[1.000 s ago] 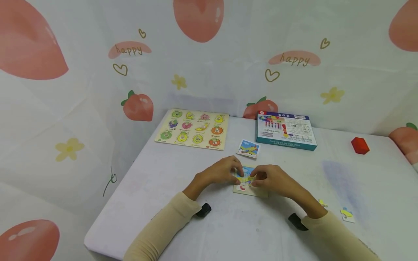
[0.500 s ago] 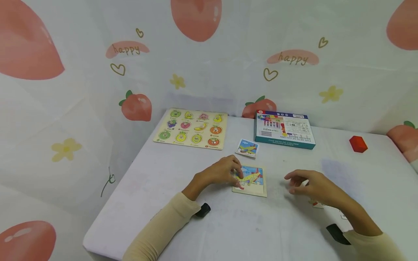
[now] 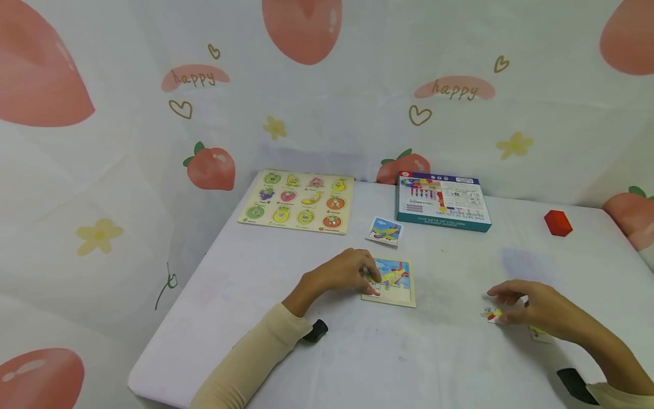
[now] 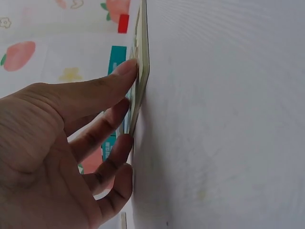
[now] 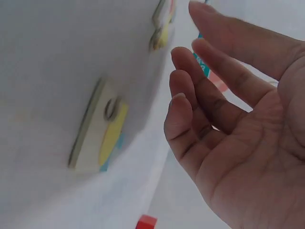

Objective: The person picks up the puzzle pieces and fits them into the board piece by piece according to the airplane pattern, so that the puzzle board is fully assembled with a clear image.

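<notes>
My left hand [image 3: 349, 270] rests on the left side of a wooden jigsaw puzzle board [image 3: 401, 294] with a yellow plane on blue sky. Its thumb lies on the board's face, as the left wrist view shows, and other fingertips touch near its edge [image 4: 143, 71]. The lower part of the tray is bare wood. To the right, my right hand [image 3: 546, 309] hovers over loose puzzle pieces with nothing in its fingers. One piece [image 3: 493, 315] lies by its thumb; another [image 3: 540, 336] is partly hidden under the hand. A yellow and white piece [image 5: 97, 138] shows blurred in the right wrist view.
A small plane picture card [image 3: 385, 231] lies behind the puzzle. Farther back are a fruit puzzle board [image 3: 296, 201] and a flat teal-edged box [image 3: 443, 201]. A red block [image 3: 558, 223] sits at the right. A printed cloth hangs behind the white table [image 3: 332, 363].
My right hand has left the puzzle and moved right and nearer, to the loose pieces. The left hand has stayed on the board. The view has shifted slightly.
</notes>
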`<state>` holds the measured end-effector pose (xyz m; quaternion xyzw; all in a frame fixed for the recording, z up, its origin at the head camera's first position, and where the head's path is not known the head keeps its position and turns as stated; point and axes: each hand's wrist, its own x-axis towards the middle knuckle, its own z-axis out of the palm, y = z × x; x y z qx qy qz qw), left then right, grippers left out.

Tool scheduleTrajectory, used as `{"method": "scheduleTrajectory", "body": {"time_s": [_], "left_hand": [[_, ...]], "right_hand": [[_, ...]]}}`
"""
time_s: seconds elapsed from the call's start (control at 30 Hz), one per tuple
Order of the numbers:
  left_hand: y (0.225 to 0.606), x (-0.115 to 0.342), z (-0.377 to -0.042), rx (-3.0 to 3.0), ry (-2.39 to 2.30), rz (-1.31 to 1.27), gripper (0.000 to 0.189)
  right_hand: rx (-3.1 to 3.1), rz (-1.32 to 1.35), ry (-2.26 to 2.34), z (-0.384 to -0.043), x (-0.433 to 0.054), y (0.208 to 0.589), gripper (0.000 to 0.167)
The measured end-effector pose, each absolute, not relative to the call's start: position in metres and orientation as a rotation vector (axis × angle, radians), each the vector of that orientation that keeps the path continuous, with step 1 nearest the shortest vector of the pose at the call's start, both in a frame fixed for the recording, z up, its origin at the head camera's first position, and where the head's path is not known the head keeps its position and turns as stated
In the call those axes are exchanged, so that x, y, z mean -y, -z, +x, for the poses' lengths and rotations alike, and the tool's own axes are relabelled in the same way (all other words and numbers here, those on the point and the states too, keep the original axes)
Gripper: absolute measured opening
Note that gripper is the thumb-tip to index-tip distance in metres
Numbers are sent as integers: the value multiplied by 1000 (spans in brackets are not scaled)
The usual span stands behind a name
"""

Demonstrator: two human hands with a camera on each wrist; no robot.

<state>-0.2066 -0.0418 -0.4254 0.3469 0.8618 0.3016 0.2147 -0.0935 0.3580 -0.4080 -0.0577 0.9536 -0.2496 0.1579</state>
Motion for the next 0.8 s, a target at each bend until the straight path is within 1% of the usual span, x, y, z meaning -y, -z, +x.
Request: {"method": "scheduleTrajectory", "body": {"time_s": [0.1,0.4,0.57,0.7,0.8], "left_hand": [[424,42,-206,-2391,-843,947,23],[424,39,-204,-2403,-825,931,19],[425,40,-204,-2404,-815,917,19],[426,41,-205,-2398,-817,919,20],[426,42,-206,-2391,-822,923,20]], "right_hand": [[-2704,-146,697,-94,-360,410,43],[-2659,-64,699,-97,-363,418,34],[-2647,-49,748,-96,-361,419,32],[-2655,-66,779,-95,-360,419,30],[-2682,-121,774,-94,-359,418,24]]}}
